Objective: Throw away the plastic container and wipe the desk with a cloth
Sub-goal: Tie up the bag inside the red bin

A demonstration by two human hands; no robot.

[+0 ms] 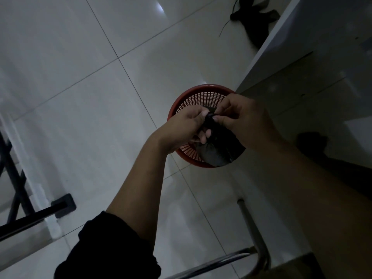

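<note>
No legible text or labels anywhere.

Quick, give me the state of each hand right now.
Left hand: fingers curled, pinching the top of the black bag.
Right hand: pinching the same bag top, over the red basket.

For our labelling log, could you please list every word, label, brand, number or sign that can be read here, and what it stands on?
None can be read. The black bag, pinched by the left hand and the right hand, the red basket and the white desk show no print in this dim view.
</note>
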